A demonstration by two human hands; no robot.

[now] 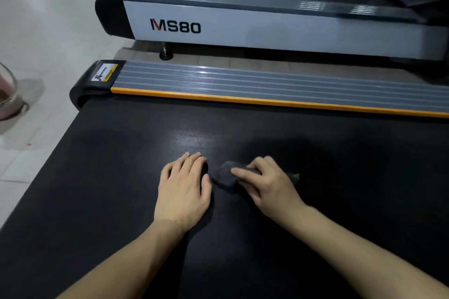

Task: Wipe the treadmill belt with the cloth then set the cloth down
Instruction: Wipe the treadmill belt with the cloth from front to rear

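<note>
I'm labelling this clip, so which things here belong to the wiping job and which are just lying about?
In the job: cloth, belt, right hand on the cloth, left hand flat on the belt.
Lying about: second treadmill, glass jar on the floor.

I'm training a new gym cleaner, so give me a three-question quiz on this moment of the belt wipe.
1. True or false: the left hand holds the cloth.
2. Which lettering shows on the neighbouring treadmill? A) MS80 B) TX50 C) RUN9
3. Fill in: the strip edging the side rail beyond the belt is ____.

Key: 1 false, the right hand is on it while the left lies flat on the belt; 2 A; 3 orange.
</note>
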